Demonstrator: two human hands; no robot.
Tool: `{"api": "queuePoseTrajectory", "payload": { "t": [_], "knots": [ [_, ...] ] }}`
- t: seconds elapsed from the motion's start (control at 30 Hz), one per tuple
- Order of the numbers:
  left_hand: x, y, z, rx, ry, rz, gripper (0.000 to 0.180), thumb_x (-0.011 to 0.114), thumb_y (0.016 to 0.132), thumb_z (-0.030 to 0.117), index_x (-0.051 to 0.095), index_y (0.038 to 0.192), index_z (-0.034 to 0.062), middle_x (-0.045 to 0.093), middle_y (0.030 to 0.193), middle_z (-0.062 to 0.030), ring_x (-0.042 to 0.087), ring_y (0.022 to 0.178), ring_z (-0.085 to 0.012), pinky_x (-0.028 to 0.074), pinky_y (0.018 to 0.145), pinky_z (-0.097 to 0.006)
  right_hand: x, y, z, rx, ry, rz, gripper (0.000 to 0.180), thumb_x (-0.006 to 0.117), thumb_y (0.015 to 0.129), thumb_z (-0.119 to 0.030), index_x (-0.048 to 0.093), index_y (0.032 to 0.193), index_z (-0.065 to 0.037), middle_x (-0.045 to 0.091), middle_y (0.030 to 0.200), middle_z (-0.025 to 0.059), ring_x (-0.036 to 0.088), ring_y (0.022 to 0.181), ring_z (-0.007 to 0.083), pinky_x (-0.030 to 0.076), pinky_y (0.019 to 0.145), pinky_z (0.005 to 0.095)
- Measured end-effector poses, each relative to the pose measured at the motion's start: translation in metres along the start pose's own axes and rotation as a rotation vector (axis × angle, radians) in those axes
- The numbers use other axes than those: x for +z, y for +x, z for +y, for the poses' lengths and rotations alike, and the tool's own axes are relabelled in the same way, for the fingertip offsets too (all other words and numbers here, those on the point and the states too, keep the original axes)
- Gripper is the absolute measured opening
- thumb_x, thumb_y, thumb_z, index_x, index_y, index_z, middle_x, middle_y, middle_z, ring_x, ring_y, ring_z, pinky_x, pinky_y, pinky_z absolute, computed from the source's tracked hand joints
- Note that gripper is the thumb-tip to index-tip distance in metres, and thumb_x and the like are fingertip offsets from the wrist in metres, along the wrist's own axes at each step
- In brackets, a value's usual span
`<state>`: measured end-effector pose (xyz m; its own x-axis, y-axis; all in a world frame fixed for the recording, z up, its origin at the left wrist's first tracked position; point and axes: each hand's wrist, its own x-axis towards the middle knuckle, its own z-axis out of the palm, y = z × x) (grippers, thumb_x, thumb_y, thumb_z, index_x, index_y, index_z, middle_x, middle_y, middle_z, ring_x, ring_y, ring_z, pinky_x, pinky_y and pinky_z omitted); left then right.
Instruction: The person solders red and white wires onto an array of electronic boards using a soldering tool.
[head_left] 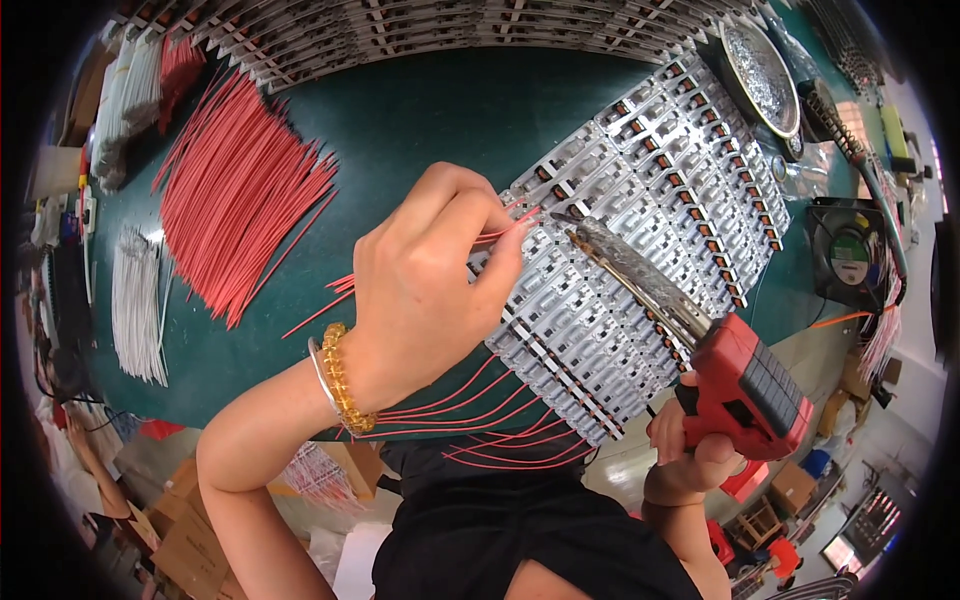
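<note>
My left hand [430,270], with a bracelet and a bangle at the wrist, is closed in a pinch. It holds thin red wires [487,238], whose ends meet the left edge of a wide sheet of small silver metal parts [600,290]. My right hand [690,440] is closed around the red handle of a soldering gun [750,390]. The gun's dark, worn tip lies over the sheet, close to my left fingertips. Several red wires [490,400] trail from the sheet's near-left edge. How the wire ends sit at the tip is too small to tell.
A large pile of red wires [240,190] lies left on the green table [400,110], beside a bundle of white wires [138,310]. More metal racks [420,30] line the back. A round metal dish [760,80] and a black fan [850,250] stand right.
</note>
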<state>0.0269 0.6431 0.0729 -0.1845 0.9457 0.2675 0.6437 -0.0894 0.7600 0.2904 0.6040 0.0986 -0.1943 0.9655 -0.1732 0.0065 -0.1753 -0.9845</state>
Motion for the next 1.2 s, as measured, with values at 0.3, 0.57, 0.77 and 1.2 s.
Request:
{"api": "queuePoseTrajectory", "payload": {
  "t": [0.3,0.57,0.77,1.2],
  "knots": [
    [-0.003,0.006,-0.003,0.093,-0.001,0.104,0.009,0.072,0.074,0.004,0.064,0.073,0.001,0.06,0.081,-0.0067,0.057,0.057,-0.0213,0.045,0.05,-0.031,0.0,-0.003,0.0,0.008,0.026,0.027,0.089,0.062,0.079,-0.065,0.043,0.116,0.013,0.04,0.045,-0.003,0.041,0.034,0.0094,0.035,0.038,0.0234],
    [-0.002,-0.003,0.013,0.136,0.012,0.019,0.008,0.073,0.074,0.004,0.065,0.077,0.0036,0.058,0.069,-0.0063,0.055,0.054,-0.0221,0.042,0.048,-0.031,-0.013,-0.012,0.0,0.04,0.102,-0.019,0.089,0.061,0.08,-0.066,0.042,0.119,0.012,0.041,0.046,-0.0032,0.042,0.035,0.0099,0.037,0.039,0.0242],
    [0.007,-0.005,0.011,0.167,0.142,-0.003,0.012,0.073,0.073,-0.003,0.061,0.073,0.0012,0.056,0.067,-0.0074,0.056,0.054,-0.0187,0.043,0.049,-0.028,-0.016,-0.015,0.005,0.063,0.052,-0.047,0.089,0.061,0.079,-0.066,0.043,0.12,0.011,0.042,0.046,-0.0032,0.043,0.036,0.0101,0.036,0.04,0.0242],
    [0.008,-0.005,0.01,0.203,0.191,0.015,0.013,0.072,0.072,-0.003,0.06,0.072,0.0021,0.056,0.067,-0.0069,0.056,0.053,-0.0185,0.042,0.047,-0.028,-0.011,-0.014,0.002,0.149,0.003,0.008,0.077,0.069,0.076,-0.061,0.046,0.104,0.007,0.044,0.048,-0.0014,0.043,0.037,0.0107,0.036,0.04,0.0249]
  ]
}}
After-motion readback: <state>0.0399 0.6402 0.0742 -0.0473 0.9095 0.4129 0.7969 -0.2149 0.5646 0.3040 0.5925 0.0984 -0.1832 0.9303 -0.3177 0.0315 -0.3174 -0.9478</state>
